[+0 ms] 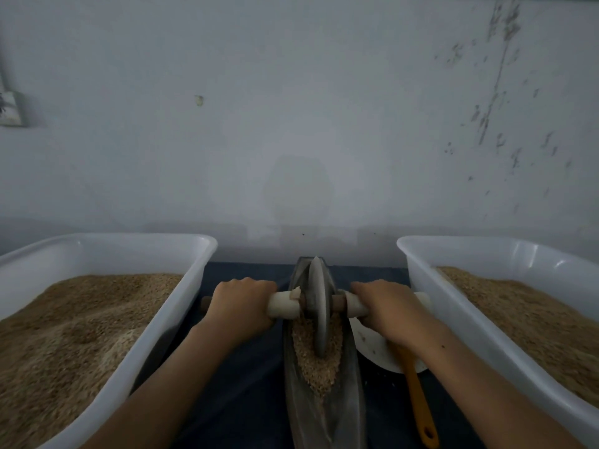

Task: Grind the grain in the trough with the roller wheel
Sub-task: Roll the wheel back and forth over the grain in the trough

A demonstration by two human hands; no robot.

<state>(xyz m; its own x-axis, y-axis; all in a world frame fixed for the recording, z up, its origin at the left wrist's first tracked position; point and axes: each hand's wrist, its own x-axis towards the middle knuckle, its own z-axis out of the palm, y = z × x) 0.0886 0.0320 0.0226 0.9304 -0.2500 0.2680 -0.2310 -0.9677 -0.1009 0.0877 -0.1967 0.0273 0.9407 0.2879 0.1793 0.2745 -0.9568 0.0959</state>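
A: Head view. How should this pass go?

B: The wheel [319, 306] stands upright in the trough [324, 406], sitting at about twelve o'clock from the grain [319, 361] heaped at its near rim. The left hand [241, 303] is wrapped round the left end of the axle [283, 304], the right hand [385, 309] round the right end. I'd judge the thing is to press down evenly on both ends, keep the wheel from tilting, and roll it toward six o'clock through the heap, staying in the groove so no grain spills over the sides.

A: And the count?

B: One wheel, one trough, one axle, two hands. Two tubs of grain: one [181, 303] at nine o'clock of the trough, one [431, 296] at three o'clock. One white dish [376, 351] just beside the trough at three o'clock, partly under the right wrist, with one orange handle [419, 409] lying across it, pointing to about five o'clock. What that handle belongs to I cannot tell.
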